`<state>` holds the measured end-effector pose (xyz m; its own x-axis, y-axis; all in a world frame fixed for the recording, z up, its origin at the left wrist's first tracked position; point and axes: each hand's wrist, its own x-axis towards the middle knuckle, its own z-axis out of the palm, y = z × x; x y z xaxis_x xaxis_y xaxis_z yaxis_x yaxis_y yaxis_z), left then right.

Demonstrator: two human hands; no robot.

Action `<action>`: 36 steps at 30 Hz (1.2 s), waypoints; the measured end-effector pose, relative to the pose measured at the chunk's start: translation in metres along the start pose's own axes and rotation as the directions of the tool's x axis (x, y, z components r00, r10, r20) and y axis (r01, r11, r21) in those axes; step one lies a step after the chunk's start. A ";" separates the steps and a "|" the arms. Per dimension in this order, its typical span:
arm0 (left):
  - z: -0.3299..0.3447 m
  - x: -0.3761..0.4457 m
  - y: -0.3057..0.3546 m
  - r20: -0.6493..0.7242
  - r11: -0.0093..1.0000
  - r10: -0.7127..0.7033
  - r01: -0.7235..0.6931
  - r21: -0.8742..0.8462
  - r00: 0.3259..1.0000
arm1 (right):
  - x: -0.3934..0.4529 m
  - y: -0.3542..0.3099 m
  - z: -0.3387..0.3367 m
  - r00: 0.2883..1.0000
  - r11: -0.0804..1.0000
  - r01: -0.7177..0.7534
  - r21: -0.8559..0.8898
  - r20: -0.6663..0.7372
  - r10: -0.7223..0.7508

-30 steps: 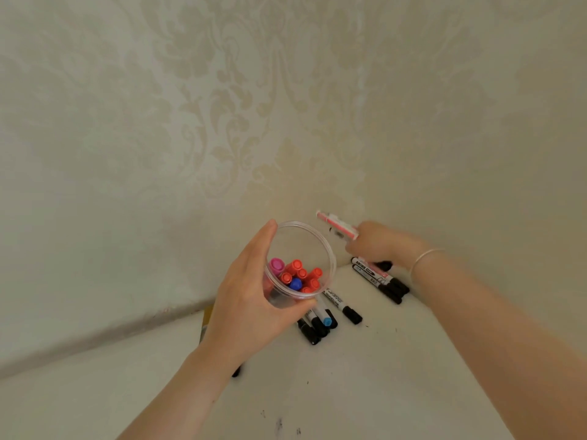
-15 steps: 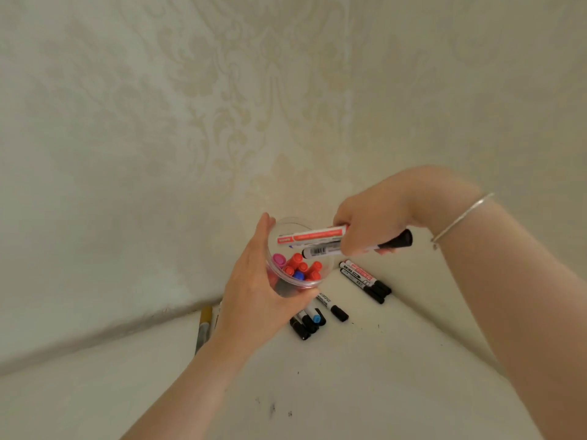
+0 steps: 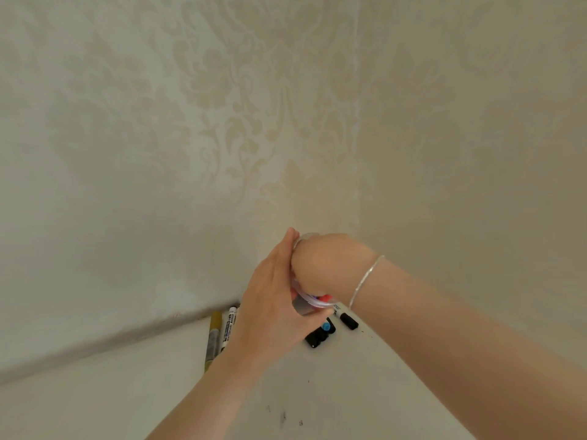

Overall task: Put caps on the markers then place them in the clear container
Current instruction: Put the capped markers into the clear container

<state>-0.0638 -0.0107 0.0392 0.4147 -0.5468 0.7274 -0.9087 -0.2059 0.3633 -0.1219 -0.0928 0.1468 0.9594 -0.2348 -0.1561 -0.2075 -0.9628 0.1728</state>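
Since 0.5 s ago: right hand (image 3: 320, 265) has come down over mouth of clear container (image 3: 313, 301); the two markers it carried sideways above the rim are no longer visible, prob. inside or under the palm.

Item 1 – clear container: held off the desk (image 3: 349, 392) by left hand (image 3: 276, 312), fingers wrapped round its wall, thumb up along far side. Grip firm, likely to steady the cup while the other hand loads it. Only lower rim shows; red caps (image 3: 324, 297) visible inside.

Item 2 – right hand: knuckles up, covering opening. Fingers hidden, so can't tell whether its grip is released or clenched on anything. Bracelet (image 3: 365, 281) at wrist.

Item 3 – loose markers, desk: gold marker (image 3: 213, 338) and whiteboard marker (image 3: 229, 327) side by side near wall, left of container; black-capped group w/ one blue cap (image 3: 326, 327) below container; one more black-capped marker (image 3: 346, 319) just right. All appear capped, awaiting pickup.

Status: partway; several pcs left out.
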 end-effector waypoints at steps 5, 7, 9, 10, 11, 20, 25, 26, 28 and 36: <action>-0.004 -0.003 -0.006 0.012 0.997 0.015 -0.014 -0.076 1.000 | 0.001 0.011 0.002 0.981 0.997 0.051 -0.058 -0.184 -0.061; -0.004 -0.005 -0.005 0.021 0.995 0.025 -0.023 -0.096 0.999 | 0.005 0.016 0.005 0.991 1.000 0.029 -0.012 -0.130 -0.030; -0.001 -0.006 -0.005 0.025 0.993 0.025 -0.022 -0.118 0.999 | 0.008 0.018 0.005 0.998 1.000 0.009 0.027 -0.070 -0.007; 0.001 -0.006 -0.005 0.027 0.993 0.028 -0.025 -0.115 0.999 | 0.010 0.019 0.006 0.999 0.999 0.004 0.041 -0.034 -0.003; 0.003 -0.006 -0.005 0.031 0.994 0.034 -0.031 -0.104 0.999 | 0.013 0.020 0.008 1.000 0.998 0.009 0.059 -0.001 -0.009; 0.004 -0.002 -0.006 0.022 0.992 0.033 -0.030 -0.121 0.999 | 0.012 0.032 0.002 0.999 0.933 0.037 0.359 -0.016 -0.033; 0.003 0.000 -0.002 0.023 0.983 0.007 -0.002 -0.182 1.000 | 0.015 0.041 0.000 0.995 0.869 0.040 0.493 -0.100 0.011; 0.004 0.000 -0.003 0.027 0.984 0.001 0.004 -0.179 1.000 | 0.014 0.043 -0.001 0.995 0.851 0.040 0.523 -0.103 0.017; 0.004 0.000 -0.005 0.028 0.986 -0.005 0.010 -0.168 1.000 | 0.009 0.049 -0.003 0.996 0.838 0.049 0.543 -0.085 -0.003; 0.009 -0.006 -0.009 -0.023 0.983 0.052 -0.056 -0.174 0.998 | 0.005 0.039 0.006 0.995 0.953 0.096 0.287 -0.045 -0.087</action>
<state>-0.0584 -0.0130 0.0257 0.3674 -0.5383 0.7584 -0.9080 -0.0310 0.4179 -0.1263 -0.1325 0.1469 0.9814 -0.1440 -0.1270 -0.1604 -0.9785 -0.1297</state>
